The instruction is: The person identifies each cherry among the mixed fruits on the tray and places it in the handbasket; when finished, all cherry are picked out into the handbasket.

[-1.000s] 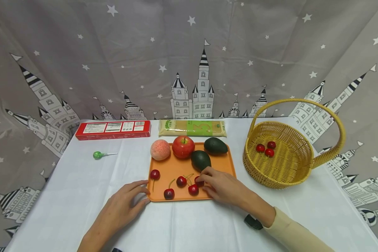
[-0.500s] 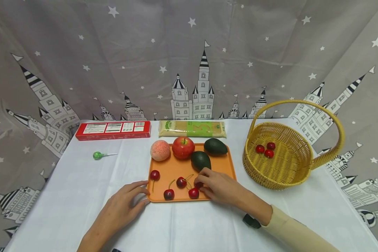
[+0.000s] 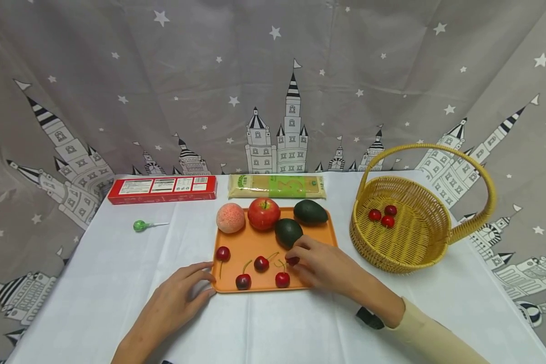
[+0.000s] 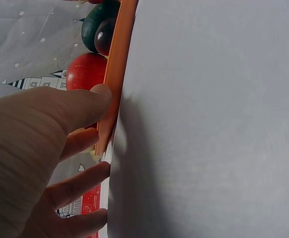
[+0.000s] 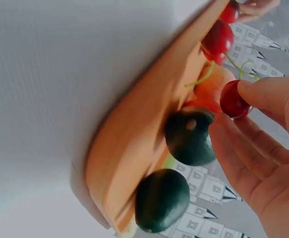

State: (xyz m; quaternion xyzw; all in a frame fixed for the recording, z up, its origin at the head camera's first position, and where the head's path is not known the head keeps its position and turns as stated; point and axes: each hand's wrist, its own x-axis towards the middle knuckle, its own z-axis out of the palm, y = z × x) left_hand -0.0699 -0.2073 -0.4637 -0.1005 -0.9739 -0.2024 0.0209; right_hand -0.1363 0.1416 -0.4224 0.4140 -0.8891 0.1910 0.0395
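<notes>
My right hand [image 3: 323, 264] is over the front right of the orange tray [image 3: 320, 233], pinching a red cherry [image 5: 235, 99] with a green stem between thumb and fingers. In the right wrist view the cherry is held above the tray floor. Several other cherries lie near the tray's front, among them a bright red one [image 3: 282, 279] just left of the right hand and a darker one [image 3: 261, 264] beside it. My left hand [image 3: 175, 298] rests at the tray's left front corner, its thumb [image 4: 100, 94] and fingertips touching the rim, fingers loosely extended.
A peach [image 3: 230, 218], an apple [image 3: 264, 213] and two avocados [image 3: 310, 212] fill the tray's back. Right of it stands a wicker basket [image 3: 364, 242] with a tall handle and three cherries inside. Behind lie a red box [image 3: 162, 190] and a noodle packet [image 3: 277, 186]; a green lollipop [image 3: 140, 225] lies left.
My right hand has taken hold of the cherry and drawn it slightly right, away from its neighbours. The bright red cherry beside it has shifted a little. The left hand stays put.
</notes>
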